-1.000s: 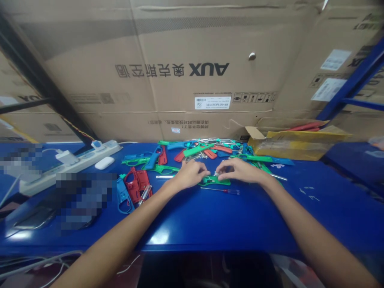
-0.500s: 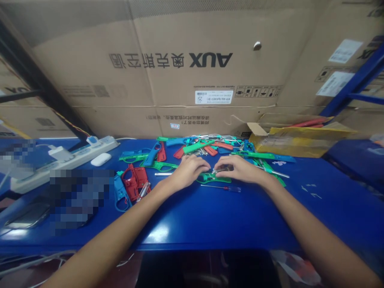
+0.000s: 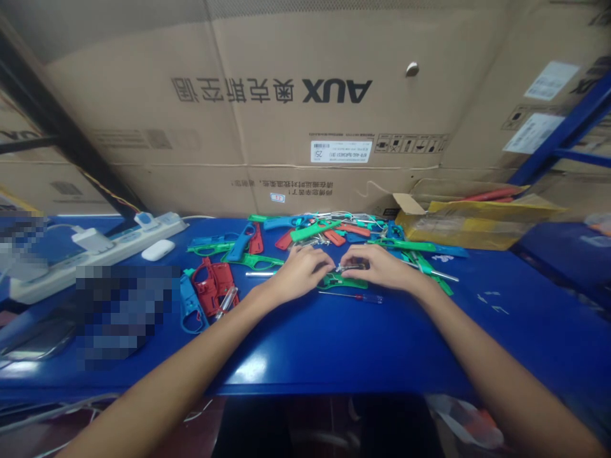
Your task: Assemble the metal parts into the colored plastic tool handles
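Note:
My right hand (image 3: pixel 375 266) pinches a small clear lighter tank (image 3: pixel 354 267) with a pale tip that points left. Facing it, my left hand (image 3: pixel 305 270) has its thumb and fingers closed close to that tip. Whatever it grips, if anything, is hidden. Beneath both hands lies a green lighter shell half (image 3: pixel 351 282), partly covered by them. A screwdriver (image 3: pixel 365 298) with a clear purple-tinted handle lies on the table just in front of the shell. A metal tube (image 3: pixel 260 274) sticks out to the left of my left hand.
Behind my hands is a heap of coloured shell halves (image 3: pixel 315 230) and wires. Red shells (image 3: pixel 222 280) and a blue shell (image 3: pixel 191 308) lie left. At the back right stands an open carton (image 3: pixel 458 229). A power strip (image 3: pixel 119 251) and white earphone case (image 3: pixel 158 250) are at far left.
The view has shifted slightly. Both hands stay in nearly the same place, and the clear tank in my right hand shows a little more plainly.

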Demonstrator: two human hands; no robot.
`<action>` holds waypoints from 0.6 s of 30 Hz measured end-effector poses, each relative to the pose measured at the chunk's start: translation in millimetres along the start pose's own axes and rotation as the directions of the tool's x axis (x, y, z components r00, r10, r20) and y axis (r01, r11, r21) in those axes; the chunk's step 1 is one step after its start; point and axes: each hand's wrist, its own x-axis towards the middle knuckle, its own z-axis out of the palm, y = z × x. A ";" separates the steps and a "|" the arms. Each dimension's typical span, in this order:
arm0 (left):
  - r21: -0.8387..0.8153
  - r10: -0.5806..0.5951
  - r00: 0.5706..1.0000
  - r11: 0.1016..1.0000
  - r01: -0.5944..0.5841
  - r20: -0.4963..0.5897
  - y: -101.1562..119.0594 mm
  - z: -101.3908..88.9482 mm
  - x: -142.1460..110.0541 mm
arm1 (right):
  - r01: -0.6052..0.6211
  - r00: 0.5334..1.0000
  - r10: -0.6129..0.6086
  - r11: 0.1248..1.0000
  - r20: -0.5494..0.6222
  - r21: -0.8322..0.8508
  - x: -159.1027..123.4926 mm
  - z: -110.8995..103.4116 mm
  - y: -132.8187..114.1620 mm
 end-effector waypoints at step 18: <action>0.002 0.015 1.000 1.000 -0.015 0.007 -1.5 2.6 0.2 | -0.010 1.000 0.010 1.000 0.003 -0.008 -0.2 1.1 1.2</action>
